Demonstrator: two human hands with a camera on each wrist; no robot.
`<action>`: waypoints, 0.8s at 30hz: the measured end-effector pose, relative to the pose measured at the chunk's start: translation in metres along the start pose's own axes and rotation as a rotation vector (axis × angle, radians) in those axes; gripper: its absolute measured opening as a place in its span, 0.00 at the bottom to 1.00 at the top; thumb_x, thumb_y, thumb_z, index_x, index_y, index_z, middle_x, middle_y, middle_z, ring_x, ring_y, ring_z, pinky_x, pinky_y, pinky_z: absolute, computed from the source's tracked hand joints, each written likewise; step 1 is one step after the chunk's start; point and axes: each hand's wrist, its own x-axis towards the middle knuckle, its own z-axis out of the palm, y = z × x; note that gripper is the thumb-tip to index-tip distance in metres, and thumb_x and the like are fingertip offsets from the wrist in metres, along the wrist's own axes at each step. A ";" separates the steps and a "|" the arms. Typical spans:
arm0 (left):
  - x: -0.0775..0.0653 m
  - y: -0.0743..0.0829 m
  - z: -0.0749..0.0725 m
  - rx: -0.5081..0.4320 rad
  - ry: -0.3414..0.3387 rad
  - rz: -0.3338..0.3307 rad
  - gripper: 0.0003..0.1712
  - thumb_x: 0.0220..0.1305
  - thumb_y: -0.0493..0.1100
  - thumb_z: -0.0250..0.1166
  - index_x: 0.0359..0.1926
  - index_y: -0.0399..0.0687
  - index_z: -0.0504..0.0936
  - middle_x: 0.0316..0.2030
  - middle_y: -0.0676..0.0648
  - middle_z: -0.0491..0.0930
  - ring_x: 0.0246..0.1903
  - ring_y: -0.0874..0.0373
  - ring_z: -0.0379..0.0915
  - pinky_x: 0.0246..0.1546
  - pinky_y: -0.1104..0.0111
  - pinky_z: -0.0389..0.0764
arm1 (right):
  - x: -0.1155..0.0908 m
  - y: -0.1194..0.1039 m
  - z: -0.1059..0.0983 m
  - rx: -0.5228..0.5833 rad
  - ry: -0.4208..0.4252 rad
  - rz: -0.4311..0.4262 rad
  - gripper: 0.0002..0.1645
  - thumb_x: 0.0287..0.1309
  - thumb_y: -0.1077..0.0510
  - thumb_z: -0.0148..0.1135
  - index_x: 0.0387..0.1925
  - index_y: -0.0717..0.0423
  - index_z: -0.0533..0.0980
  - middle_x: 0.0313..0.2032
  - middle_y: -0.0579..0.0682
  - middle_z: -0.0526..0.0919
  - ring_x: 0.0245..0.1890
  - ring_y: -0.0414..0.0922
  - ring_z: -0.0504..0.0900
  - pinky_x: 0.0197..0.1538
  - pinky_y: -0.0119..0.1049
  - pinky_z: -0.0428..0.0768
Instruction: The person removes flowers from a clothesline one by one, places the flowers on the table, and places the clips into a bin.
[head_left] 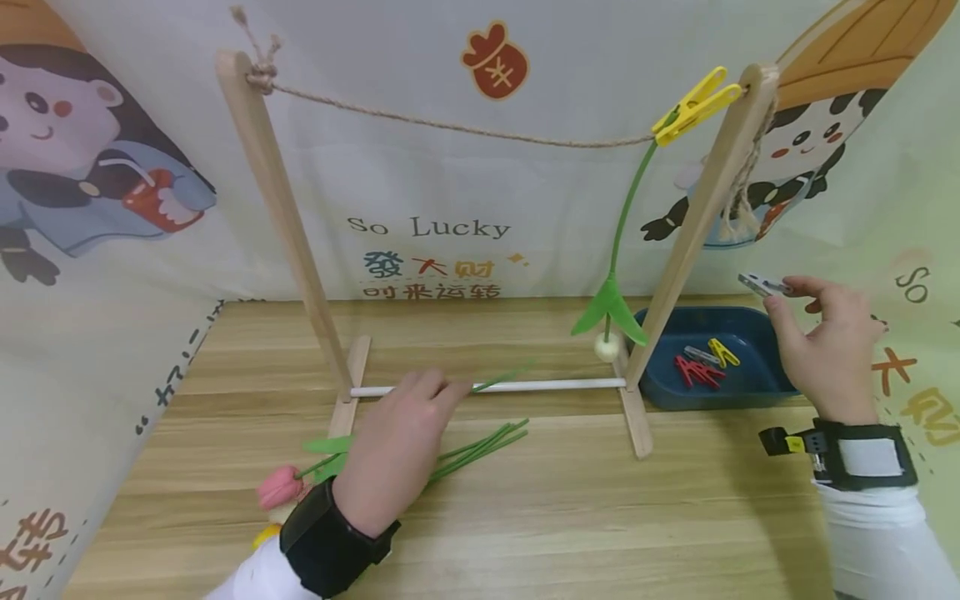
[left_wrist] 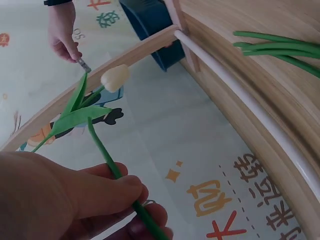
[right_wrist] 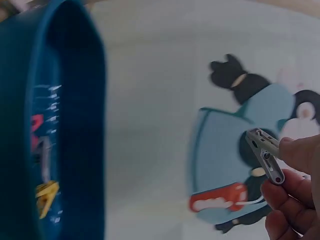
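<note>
My left hand [head_left: 401,442] pinches a green flower stem [left_wrist: 107,155] between thumb and fingers, above the table before the wooden rack; its flower head is hidden. Below that hand lie artificial tulips: a pink tulip [head_left: 279,487] and several green stems [head_left: 480,454]. At the right, my right hand [head_left: 832,350] pinches a grey clothespin [right_wrist: 267,157] above the blue basin [head_left: 705,402]. A white tulip [head_left: 607,347] hangs head down from the rope [head_left: 450,127], clipped by a yellow clothespin [head_left: 693,108] near the right post.
The rack has two wooden posts [head_left: 288,217] and a white rod [head_left: 562,385] low between them. Inside the basin lie red clothespins [head_left: 699,372], a yellow clothespin [head_left: 723,352] and a grey one. A printed cloth [head_left: 420,183] stands behind the wood-grain table [head_left: 525,525].
</note>
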 end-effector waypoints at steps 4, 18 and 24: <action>-0.005 0.002 0.010 0.074 -0.022 0.018 0.22 0.60 0.23 0.74 0.55 0.40 0.88 0.41 0.42 0.83 0.42 0.46 0.81 0.40 0.60 0.87 | -0.012 0.017 0.009 -0.045 -0.097 0.064 0.19 0.72 0.61 0.65 0.57 0.72 0.81 0.51 0.71 0.83 0.44 0.58 0.71 0.50 0.56 0.53; -0.021 0.007 0.048 0.151 -0.121 0.034 0.11 0.60 0.27 0.74 0.43 0.41 0.90 0.36 0.43 0.83 0.36 0.48 0.82 0.37 0.58 0.87 | -0.037 0.058 0.034 -0.188 -0.345 0.164 0.22 0.73 0.57 0.65 0.56 0.74 0.78 0.50 0.75 0.82 0.53 0.75 0.72 0.53 0.73 0.53; -0.026 0.007 0.064 0.168 -0.157 0.025 0.08 0.59 0.29 0.76 0.38 0.43 0.90 0.33 0.45 0.81 0.33 0.51 0.79 0.30 0.60 0.85 | -0.045 0.064 0.039 -0.212 -0.424 0.229 0.25 0.74 0.56 0.65 0.56 0.77 0.76 0.52 0.76 0.80 0.52 0.76 0.70 0.51 0.75 0.54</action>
